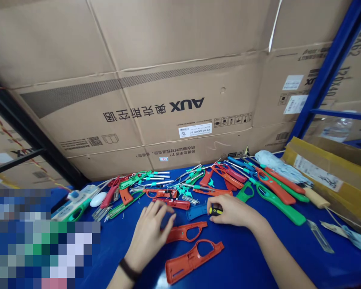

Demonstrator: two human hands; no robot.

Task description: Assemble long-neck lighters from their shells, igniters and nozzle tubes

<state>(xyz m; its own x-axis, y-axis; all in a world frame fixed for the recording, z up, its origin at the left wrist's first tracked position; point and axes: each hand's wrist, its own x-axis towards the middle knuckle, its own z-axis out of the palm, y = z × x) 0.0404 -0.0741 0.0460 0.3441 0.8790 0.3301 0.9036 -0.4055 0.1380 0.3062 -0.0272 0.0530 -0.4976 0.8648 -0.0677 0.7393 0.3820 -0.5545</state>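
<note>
My right hand (233,210) is closed around a short screwdriver with a yellow and black handle (215,210); its tip is hard to make out. Under its fingers and just left lies a blue plastic casing piece (196,211). My left hand (150,230) has its fingers apart and slightly curled, above the left end of an orange lighter casing half (183,233) with a finger loop. Whether it touches that piece is unclear. Nearer to me, a second orange casing half (195,261) lies with its hollow inner side up.
Behind my hands spreads a pile of lighter parts (168,190) with metal tubes. Orange and green lighters (284,204) lie to the right, near a yellow-taped carton (327,172). On the left sit a power strip (81,196) and a white oval object (98,199). A large cardboard box (156,80) walls off the back.
</note>
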